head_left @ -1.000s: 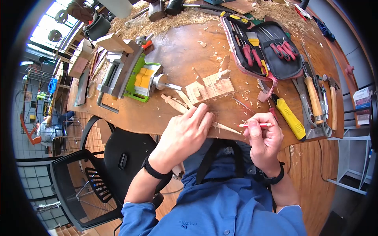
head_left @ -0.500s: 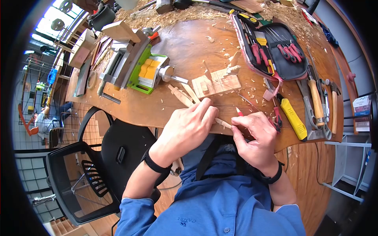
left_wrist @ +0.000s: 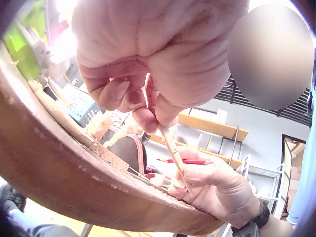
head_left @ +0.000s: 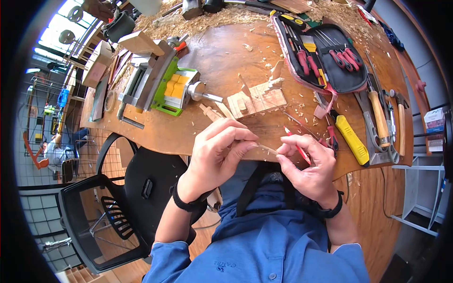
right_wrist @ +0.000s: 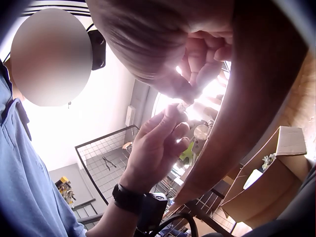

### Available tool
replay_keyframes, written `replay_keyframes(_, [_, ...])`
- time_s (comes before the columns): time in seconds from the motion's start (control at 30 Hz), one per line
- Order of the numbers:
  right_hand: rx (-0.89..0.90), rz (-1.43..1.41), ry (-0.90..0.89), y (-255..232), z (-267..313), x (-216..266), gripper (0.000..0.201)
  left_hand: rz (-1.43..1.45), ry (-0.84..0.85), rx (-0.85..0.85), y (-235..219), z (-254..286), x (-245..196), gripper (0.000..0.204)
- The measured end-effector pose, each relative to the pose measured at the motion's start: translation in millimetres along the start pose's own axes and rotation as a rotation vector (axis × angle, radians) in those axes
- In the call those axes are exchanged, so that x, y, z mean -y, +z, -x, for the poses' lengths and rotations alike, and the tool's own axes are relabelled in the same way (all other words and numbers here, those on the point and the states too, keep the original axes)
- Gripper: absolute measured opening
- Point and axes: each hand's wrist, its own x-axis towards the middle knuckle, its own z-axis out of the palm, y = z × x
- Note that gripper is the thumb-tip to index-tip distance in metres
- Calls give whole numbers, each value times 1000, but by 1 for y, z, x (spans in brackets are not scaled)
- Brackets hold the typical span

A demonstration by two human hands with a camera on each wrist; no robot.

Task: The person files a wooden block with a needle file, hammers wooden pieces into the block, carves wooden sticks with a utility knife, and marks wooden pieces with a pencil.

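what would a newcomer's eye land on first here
Probably the open tool case with its red-handled tools, at the far right of the wooden table, and the bright yellow utility knife nearer the right edge. The green and yellow vise on the left also stands out. Then, at the near edge, the two hands: the left hand and right hand pinch a slim wooden piece between them.

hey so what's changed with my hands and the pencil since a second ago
The right hand moved left and now pinches the tip of the stick. The pencil, still in that hand, swung from roughly level to slanted. The left hand turned, its thumb now showing, and still holds the stick. The board, vise and tool case stayed put.
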Motion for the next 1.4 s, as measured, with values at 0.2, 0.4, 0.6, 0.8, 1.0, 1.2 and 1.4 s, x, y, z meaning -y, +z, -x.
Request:
replay_keyframes(0.2, [-45,-37,-56,-4,-2,4,53,-12,126,-174,-8,-22,-11,9])
replay_keyframes(0.4, [-60,-2,-134,-2,1,-1,56,-486,332,-413,-34,-74,-31,15])
replay_keyframes(0.6, [-60,2,-105,-3,1,1,53,-561,461,-293,-27,-94,-17,15])
replay_keyframes(0.8, [-18,1,-104,-6,2,2,54,-586,428,-253,-18,-92,-10,13])
replay_keyframes(1.0, [-22,-26,-92,-5,2,2,56,-579,417,-261,-16,-92,-6,14])
replay_keyframes(1.2, [-24,-18,-93,-5,2,2,56,-588,395,-248,-17,-92,-9,13])
replay_keyframes(1.4, [-76,-44,-94,-2,2,2,53,-580,390,-233,-16,-91,-9,12])
